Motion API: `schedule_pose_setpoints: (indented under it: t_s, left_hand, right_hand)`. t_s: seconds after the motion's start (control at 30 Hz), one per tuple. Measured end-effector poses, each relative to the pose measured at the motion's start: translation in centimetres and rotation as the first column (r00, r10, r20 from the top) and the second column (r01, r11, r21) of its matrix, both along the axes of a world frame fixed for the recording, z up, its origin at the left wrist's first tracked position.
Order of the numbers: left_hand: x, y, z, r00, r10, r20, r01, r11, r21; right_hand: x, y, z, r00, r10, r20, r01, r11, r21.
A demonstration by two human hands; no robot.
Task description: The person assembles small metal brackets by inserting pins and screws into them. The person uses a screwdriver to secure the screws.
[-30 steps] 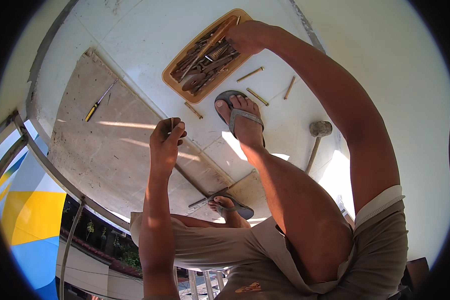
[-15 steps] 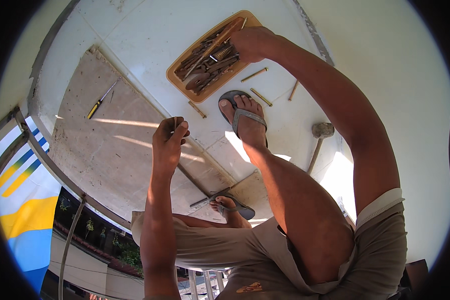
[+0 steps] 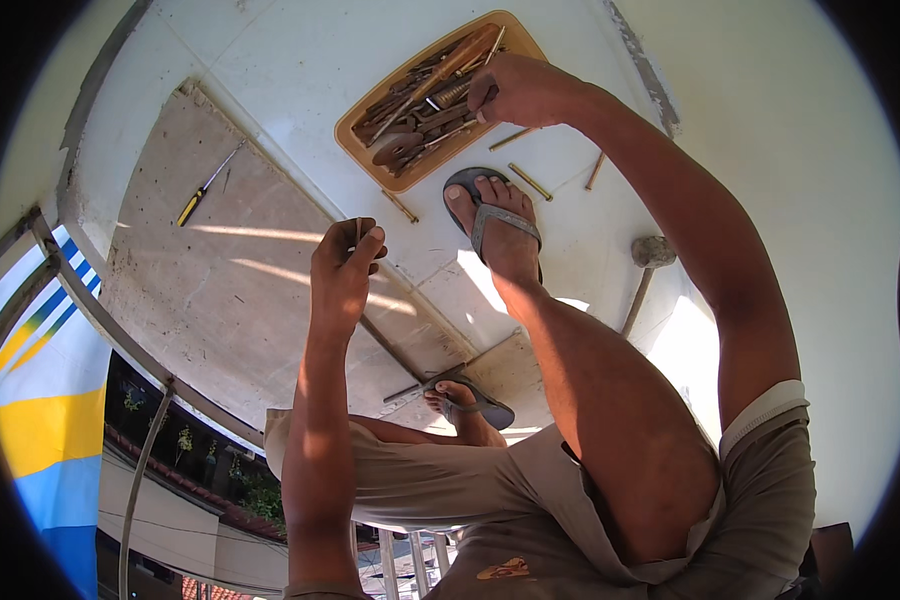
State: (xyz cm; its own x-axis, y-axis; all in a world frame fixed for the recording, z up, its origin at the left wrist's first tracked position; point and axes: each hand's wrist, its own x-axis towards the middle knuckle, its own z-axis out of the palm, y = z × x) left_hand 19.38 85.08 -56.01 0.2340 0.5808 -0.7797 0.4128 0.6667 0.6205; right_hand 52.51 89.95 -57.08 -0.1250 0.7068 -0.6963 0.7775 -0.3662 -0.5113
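My left hand (image 3: 342, 268) is raised above the board with thumb and fingers pinched together. A slim, small piece shows between them, too little to name. At the right edge of a tan plastic tray (image 3: 346, 140), my right hand (image 3: 526, 90) hangs with its fingers curled; whatever they grip, if anything, is hidden. Rusty metal parts fill the tray: a long tapered brown piece (image 3: 463, 55), a round brown disc (image 3: 398, 149), and several rods and bolts. On the tiles near my foot lie several brass-coloured bolts, among them one bolt (image 3: 530, 182) beside my toes and another bolt (image 3: 400, 206) below the tray.
A yellow-and-black screwdriver (image 3: 192, 207) lies on the worn board (image 3: 260, 225) at left. A mallet (image 3: 653, 252) stands right of my sandalled foot (image 3: 505, 225). Metal railing (image 3: 120, 340) curves along the left, and a pale wall (image 3: 810, 200) rises at right.
My right hand has drawn back from inside the tray toward its near right edge, fingers now curled. The left hand keeps its pinch. The whole view has shifted slightly.
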Motion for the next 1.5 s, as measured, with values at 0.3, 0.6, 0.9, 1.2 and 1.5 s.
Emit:
schedule_pose_setpoints:
  t_s: [0.3,0.6,0.9,1.2,1.5]
  left_hand:
    - [-0.2,-0.2,-0.1,1.000,0.000,0.004,0.000,1.000,0.011]
    - [-1.3,-0.5,-0.2,1.000,-0.011,0.022,0.011,1.000,0.020]
    - [-1.6,-0.4,0.2,1.000,-0.002,0.001,0.002,1.000,0.031]
    - [-0.7,0.2,1.1,0.976,0.134,0.171,-0.113,0.986,-0.125]
    - [2.1,0.8,2.3,0.873,0.263,0.410,-0.262,0.963,-0.060]
  right_hand:
    - [0.0,0.0,-0.4,0.999,-0.035,0.002,0.035,0.998,0.053]
    - [-1.1,0.4,-0.4,0.992,0.047,0.113,-0.043,0.999,-0.030]
    - [-2.6,-1.1,0.9,0.998,-0.033,-0.054,0.035,0.999,0.039]
    - [-4.3,-3.4,1.9,0.938,-0.201,-0.282,0.214,0.977,0.015]
    - [-5.5,-6.5,2.9,0.518,-0.531,-0.670,0.416,0.841,-0.346]
